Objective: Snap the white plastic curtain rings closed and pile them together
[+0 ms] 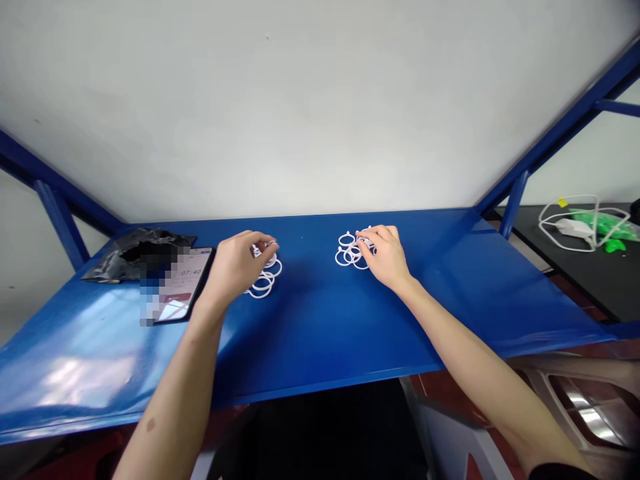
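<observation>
Two small heaps of white plastic rings lie on a blue shelf (320, 320). My left hand (235, 263) rests over the left heap of rings (267, 277), its fingers curled and pinching a ring at the top of the heap. My right hand (387, 257) lies on the right heap of rings (347, 253), fingertips pressed together on one of its rings. Both forearms reach in from the bottom edge.
A phone (183, 283) with a lit screen lies left of my left hand, beside a crumpled black bag (135, 253). A white wall stands behind the shelf. Blue frame bars (550, 140) slope at both sides. White cables (570, 223) and green parts lie on a dark table at right.
</observation>
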